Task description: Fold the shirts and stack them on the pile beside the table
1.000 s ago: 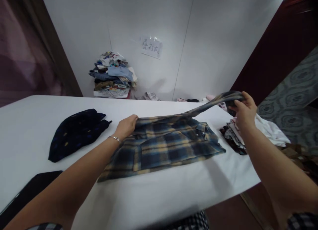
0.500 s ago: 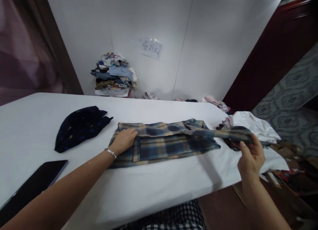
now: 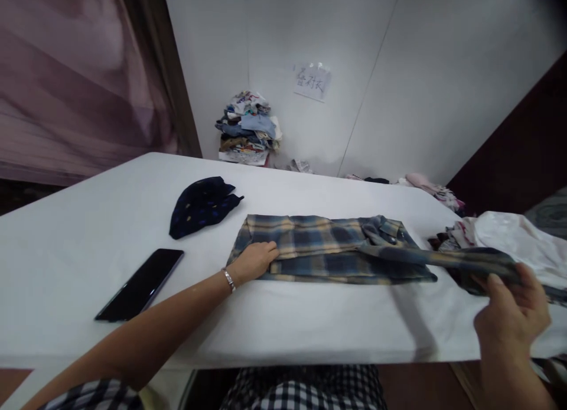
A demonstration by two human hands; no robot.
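A blue and tan plaid shirt (image 3: 319,236) lies on the white-covered table (image 3: 354,327), its body folded into a long strip with the collar at the right end. My left hand (image 3: 253,261) rests flat on the strip's left part, fingers stretched over the fabric. Off the right end, one sleeve (image 3: 443,257) is pulled out straight, raised above the table. My right hand (image 3: 514,309) grips the sleeve's far end between thumb and fingers; its shadow falls on the cloth below.
A dark blue patterned cloth item (image 3: 201,209) and a black phone (image 3: 142,285) lie to the left. More garments (image 3: 514,238) are heaped at the right end. Behind the table stands a tall clothes pile (image 3: 248,129) by the wall, below a paper sign (image 3: 312,81).
The camera view has swung, so the table and shirt appear further right. My right hand still holds the sleeve out; my left hand stays on the shirt.
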